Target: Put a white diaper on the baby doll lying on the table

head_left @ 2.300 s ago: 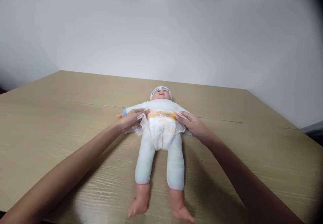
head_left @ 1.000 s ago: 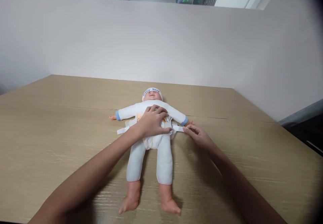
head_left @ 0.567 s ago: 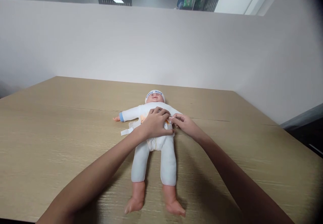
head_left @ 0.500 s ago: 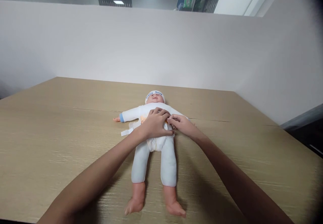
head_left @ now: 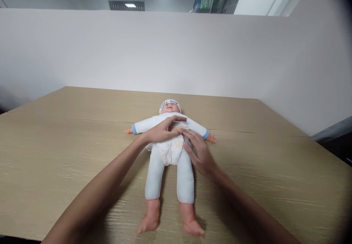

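Note:
A baby doll [head_left: 185,174] in white clothes with blue cuffs lies on its back, feet towards me. Round its hips is a white diaper [head_left: 171,151] with orange print. My left hand [head_left: 162,129] rests over the diaper's left waist side, fingers stretched and thumb apart. Lying against the right waist side, my right hand [head_left: 200,151] has its fingers extended over the diaper front, their tips close to my left thumb. Both hands are open, with nothing visible gripped. The left edge of the diaper is mostly hidden beneath my left hand and wrist.
The doll lies on a wide wooden table [head_left: 82,163] with a seam running across it. A pale wall panel [head_left: 165,49] rises behind the table. Beyond it show ceiling lights and a green package [head_left: 205,2]. A dark object [head_left: 339,141] stands past the right edge.
My left hand has shifted left, over the side where the white tab stuck out; that tab is now out of sight. My right hand has unpinched, moved down and flattened against the diaper.

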`<state>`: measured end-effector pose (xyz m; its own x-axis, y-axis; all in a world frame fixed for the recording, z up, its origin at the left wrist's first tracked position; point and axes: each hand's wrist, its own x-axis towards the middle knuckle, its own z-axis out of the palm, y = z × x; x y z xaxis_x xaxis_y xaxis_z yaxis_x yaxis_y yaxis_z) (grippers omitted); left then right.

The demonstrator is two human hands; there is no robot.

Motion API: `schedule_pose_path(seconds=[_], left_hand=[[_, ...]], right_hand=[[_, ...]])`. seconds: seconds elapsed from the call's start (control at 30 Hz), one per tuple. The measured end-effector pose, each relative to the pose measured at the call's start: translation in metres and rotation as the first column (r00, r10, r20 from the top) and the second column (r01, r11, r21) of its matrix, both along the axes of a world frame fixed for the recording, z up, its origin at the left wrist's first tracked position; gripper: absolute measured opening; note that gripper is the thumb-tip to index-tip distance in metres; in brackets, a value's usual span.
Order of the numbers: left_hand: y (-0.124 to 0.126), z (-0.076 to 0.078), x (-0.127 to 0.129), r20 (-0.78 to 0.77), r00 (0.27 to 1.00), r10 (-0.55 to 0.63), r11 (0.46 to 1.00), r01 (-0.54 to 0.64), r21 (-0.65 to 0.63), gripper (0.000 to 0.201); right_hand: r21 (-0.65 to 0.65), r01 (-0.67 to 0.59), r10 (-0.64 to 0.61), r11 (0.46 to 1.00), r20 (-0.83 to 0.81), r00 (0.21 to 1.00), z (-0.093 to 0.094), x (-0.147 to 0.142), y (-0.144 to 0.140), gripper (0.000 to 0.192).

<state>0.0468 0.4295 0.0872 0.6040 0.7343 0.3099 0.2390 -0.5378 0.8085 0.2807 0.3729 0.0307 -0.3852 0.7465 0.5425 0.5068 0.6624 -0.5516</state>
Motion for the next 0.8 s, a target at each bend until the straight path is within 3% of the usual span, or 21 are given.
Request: schedule_pose_path(seconds=[0.13, 0.27, 0.37, 0.5, 0.67, 0.8], left_hand=[[-0.008, -0.022, -0.010, 0.140, 0.969, 0.203, 0.969, -0.220, 0.115, 0.040], [-0.026, -0.047, -0.046, 0.047, 0.924, 0.380, 0.867, -0.373, 0.331, 0.032], [-0.041, -0.062, -0.078, -0.053, 0.876, 0.480, 0.815, -0.423, 0.396, 0.031], [-0.049, -0.076, -0.104, -0.224, 0.794, 0.565, 0.804, -0.469, 0.367, 0.029], [-0.047, -0.086, -0.109, -0.396, 0.671, 0.627, 0.779, -0.543, 0.314, 0.025], [-0.046, -0.087, -0.113, -0.360, 0.683, 0.635, 0.763, -0.627, 0.156, 0.028]], right_hand=[[0.060, -0.007, -0.005, 0.998, 0.198, 0.980, -0.005, 0.006, -0.005, 0.056], [0.091, 0.012, -0.035, 0.996, 0.257, 0.966, -0.003, 0.008, -0.003, 0.055], [0.120, 0.019, -0.048, 0.993, 0.243, 0.969, 0.005, 0.006, -0.002, 0.051], [0.192, 0.072, -0.112, 0.979, 0.208, 0.972, 0.023, -0.007, -0.002, 0.043], [0.211, 0.082, -0.142, 0.974, 0.284, 0.948, 0.051, -0.050, -0.002, 0.028], [0.116, 0.031, -0.079, 0.993, 0.438, 0.896, 0.066, -0.083, 0.006, 0.021]])
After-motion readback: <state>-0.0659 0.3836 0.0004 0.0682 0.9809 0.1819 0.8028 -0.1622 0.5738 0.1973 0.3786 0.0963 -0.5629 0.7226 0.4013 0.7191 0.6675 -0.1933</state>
